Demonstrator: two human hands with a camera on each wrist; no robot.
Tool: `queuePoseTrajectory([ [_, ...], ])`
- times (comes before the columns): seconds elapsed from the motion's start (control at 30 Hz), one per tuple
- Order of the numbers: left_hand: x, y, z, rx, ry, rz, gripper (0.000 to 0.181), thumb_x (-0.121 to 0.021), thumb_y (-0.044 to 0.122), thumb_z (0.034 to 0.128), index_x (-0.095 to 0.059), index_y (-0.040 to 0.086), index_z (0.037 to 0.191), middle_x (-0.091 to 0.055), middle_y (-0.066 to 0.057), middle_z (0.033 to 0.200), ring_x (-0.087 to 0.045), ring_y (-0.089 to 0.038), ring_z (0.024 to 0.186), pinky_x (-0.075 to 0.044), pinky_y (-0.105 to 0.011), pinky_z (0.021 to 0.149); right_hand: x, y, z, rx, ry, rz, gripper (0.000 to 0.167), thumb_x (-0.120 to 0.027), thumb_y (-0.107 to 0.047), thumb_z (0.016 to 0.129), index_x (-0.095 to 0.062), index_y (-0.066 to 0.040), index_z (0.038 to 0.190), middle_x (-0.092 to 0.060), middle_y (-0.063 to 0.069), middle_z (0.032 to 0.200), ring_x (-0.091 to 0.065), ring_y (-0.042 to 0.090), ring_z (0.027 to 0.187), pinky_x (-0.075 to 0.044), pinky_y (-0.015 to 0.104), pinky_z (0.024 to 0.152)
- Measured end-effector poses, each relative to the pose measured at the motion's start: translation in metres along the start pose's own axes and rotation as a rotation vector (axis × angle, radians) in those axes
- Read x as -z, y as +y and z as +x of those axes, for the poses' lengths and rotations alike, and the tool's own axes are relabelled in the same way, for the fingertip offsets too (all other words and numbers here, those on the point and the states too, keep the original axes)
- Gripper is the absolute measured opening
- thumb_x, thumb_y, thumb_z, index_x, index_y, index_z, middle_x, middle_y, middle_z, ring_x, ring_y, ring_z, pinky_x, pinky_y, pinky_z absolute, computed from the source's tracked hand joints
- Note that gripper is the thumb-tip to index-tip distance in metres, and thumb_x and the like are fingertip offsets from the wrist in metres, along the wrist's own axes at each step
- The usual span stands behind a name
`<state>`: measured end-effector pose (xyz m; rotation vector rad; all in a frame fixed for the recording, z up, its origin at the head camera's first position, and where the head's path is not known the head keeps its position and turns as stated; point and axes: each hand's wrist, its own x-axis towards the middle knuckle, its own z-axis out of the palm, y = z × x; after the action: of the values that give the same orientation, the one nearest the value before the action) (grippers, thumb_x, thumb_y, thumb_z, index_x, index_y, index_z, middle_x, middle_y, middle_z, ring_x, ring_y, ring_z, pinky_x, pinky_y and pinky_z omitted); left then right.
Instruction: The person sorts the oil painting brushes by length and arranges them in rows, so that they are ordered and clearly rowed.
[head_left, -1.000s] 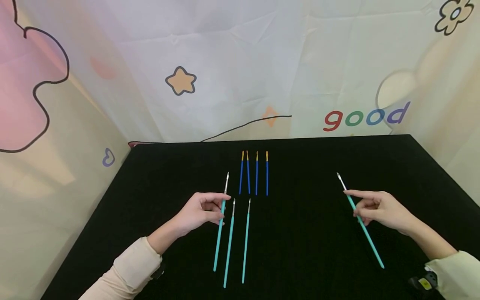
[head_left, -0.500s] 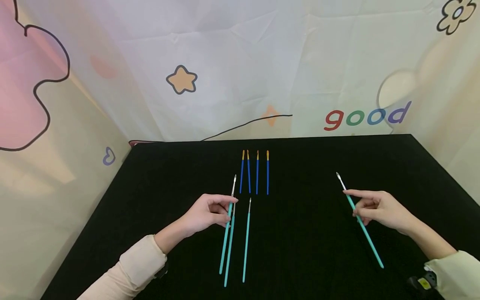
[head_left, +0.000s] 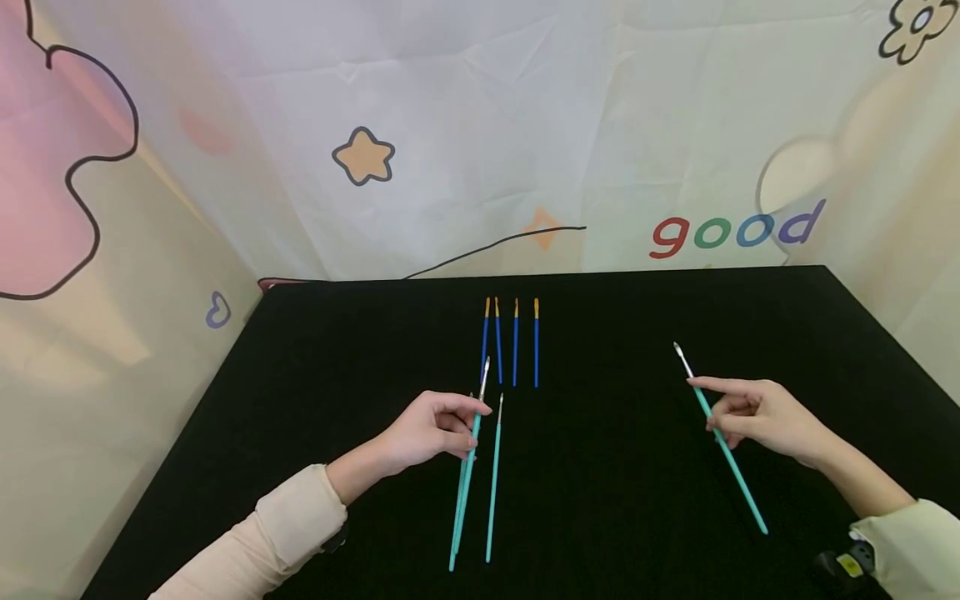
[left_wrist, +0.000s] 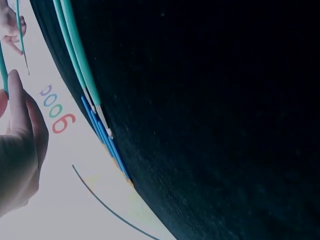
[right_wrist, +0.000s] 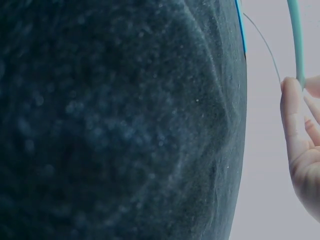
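My left hand [head_left: 427, 432] pinches a turquoise paintbrush [head_left: 467, 483] between thumb and fingers, its silver-ferruled tip pointing away from me. Beneath it, and partly covered by it, lies a second turquoise paintbrush [head_left: 456, 525]. A third one [head_left: 494, 492] lies just to the right on the black table. Farther right, my right hand [head_left: 765, 417] grips another turquoise paintbrush [head_left: 742, 483], slanted with its tip up and to the left. The right wrist view shows that brush's handle [right_wrist: 297, 40] at the fingertips. In the left wrist view the two lying brushes [left_wrist: 82, 55] appear side by side.
Several blue paintbrushes [head_left: 515, 350] with orange tips lie in a row toward the back; the held brush's tip overlaps the leftmost in view. Behind the black table [head_left: 615, 500] hangs a printed cloth [head_left: 465, 117] with a star and the word "good".
My left hand has moved right with its paintbrush, from left of the lying turquoise brushes to over the nearer one. My right hand and its brush have stayed nearly still.
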<state>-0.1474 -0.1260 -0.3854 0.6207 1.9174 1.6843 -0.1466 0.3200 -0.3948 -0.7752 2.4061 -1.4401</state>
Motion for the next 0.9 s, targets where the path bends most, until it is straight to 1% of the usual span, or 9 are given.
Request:
queuePoseTrajectory([
  [0.13,-0.003,-0.001,0.003,0.002,-0.012,-0.013,0.040,-0.056,-0.009,0.0824,-0.046,-0.014,0.121,-0.052,-0.009,0.089,-0.061,-0.013,0.074,-0.055,-0.035,0.071,-0.001,0.000,0.000,0.014,-0.003,0.008,0.046,-0.051,0.003,0.089,-0.043,-0.004,0.134,-0.064,0.015,0.081,-0.060,0.017,0.061,-0.052,0.032,0.053],
  [0.27,-0.005,-0.004,0.006,0.006,-0.021,-0.016,0.039,-0.056,-0.008,0.0829,-0.046,-0.014,0.120,-0.052,-0.009,0.090,-0.061,-0.012,0.074,-0.055,-0.036,0.072,-0.002,0.001,0.001,0.019,-0.015,0.012,0.045,-0.050,0.003,0.089,-0.042,0.000,0.133,-0.064,0.015,0.080,-0.061,0.017,0.062,-0.053,0.032,0.054],
  [0.3,-0.006,-0.004,0.006,0.007,-0.023,-0.017,0.039,-0.056,-0.008,0.0830,-0.046,-0.014,0.120,-0.052,-0.009,0.090,-0.061,-0.012,0.074,-0.055,-0.036,0.072,-0.002,0.001,0.001,0.015,-0.016,0.008,0.045,-0.051,0.003,0.089,-0.041,0.002,0.133,-0.064,0.015,0.080,-0.061,0.017,0.062,-0.053,0.032,0.054],
  [0.43,-0.009,-0.007,0.011,0.013,-0.031,-0.010,0.037,-0.056,-0.009,0.0830,-0.047,-0.014,0.119,-0.052,-0.013,0.089,-0.062,-0.013,0.074,-0.055,-0.036,0.072,-0.002,0.000,0.001,0.018,-0.010,-0.011,0.044,-0.051,0.003,0.089,-0.040,0.006,0.132,-0.064,0.015,0.080,-0.060,0.017,0.061,-0.052,0.032,0.053],
  [0.57,-0.012,-0.009,0.015,0.036,-0.038,0.006,0.037,-0.056,-0.009,0.0827,-0.049,-0.013,0.118,-0.054,-0.015,0.090,-0.063,-0.016,0.075,-0.055,-0.037,0.072,-0.003,0.000,0.001,0.020,-0.001,-0.015,0.044,-0.051,0.003,0.089,-0.041,0.005,0.132,-0.064,0.017,0.080,-0.060,0.017,0.061,-0.053,0.032,0.053],
  [0.73,-0.015,-0.012,0.017,0.065,-0.039,0.008,0.036,-0.056,-0.010,0.0827,-0.050,-0.013,0.118,-0.054,-0.016,0.090,-0.064,-0.020,0.076,-0.054,-0.037,0.072,-0.004,0.001,0.001,0.004,0.004,-0.019,0.044,-0.051,0.003,0.089,-0.041,0.004,0.132,-0.064,0.016,0.079,-0.060,0.016,0.061,-0.053,0.032,0.053],
  [0.9,-0.018,-0.012,0.020,0.096,-0.037,0.004,0.036,-0.055,-0.010,0.0833,-0.050,-0.012,0.119,-0.054,-0.016,0.091,-0.064,-0.018,0.076,-0.054,-0.036,0.073,-0.003,0.000,0.002,0.008,-0.004,0.000,0.044,-0.051,0.003,0.089,-0.041,0.002,0.133,-0.064,0.017,0.080,-0.060,0.017,0.061,-0.053,0.032,0.054],
])
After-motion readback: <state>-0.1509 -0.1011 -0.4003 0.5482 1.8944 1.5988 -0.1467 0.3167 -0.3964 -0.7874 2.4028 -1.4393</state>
